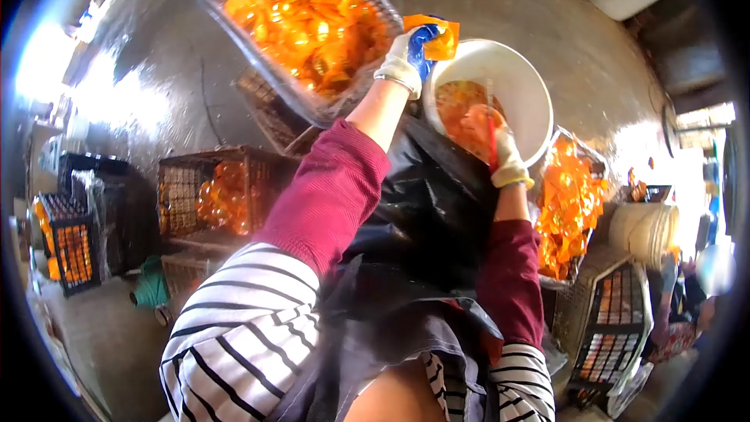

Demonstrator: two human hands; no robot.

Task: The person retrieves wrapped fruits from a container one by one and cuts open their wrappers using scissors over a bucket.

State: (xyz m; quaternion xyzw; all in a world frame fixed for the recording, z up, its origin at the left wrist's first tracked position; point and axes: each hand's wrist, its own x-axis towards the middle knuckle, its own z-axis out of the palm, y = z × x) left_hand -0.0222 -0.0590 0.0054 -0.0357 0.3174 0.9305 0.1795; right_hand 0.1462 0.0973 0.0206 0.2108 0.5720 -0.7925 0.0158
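Observation:
My left hand (416,51), in a white and blue glove, pinches a shiny orange packet (442,37) by the near rim of a white bucket (535,94). My right hand (498,137), in a stained pale glove with a yellow cuff, reaches inside the bucket, fingers curled. Along it runs a slim red-handled tool (492,141) with a thin pale upper end; its exact kind is unclear. Orange-red wet stuff (461,101) lies in the bucket, partly hidden by that hand.
A plastic-lined crate of orange packets (305,23) stands upper left, another lined crate of packets (570,203) right of the bucket. A brown crate (250,195) with orange packets sits at left. A cream bucket (644,230) and black crate (613,328) stand at right. A black apron covers my lap.

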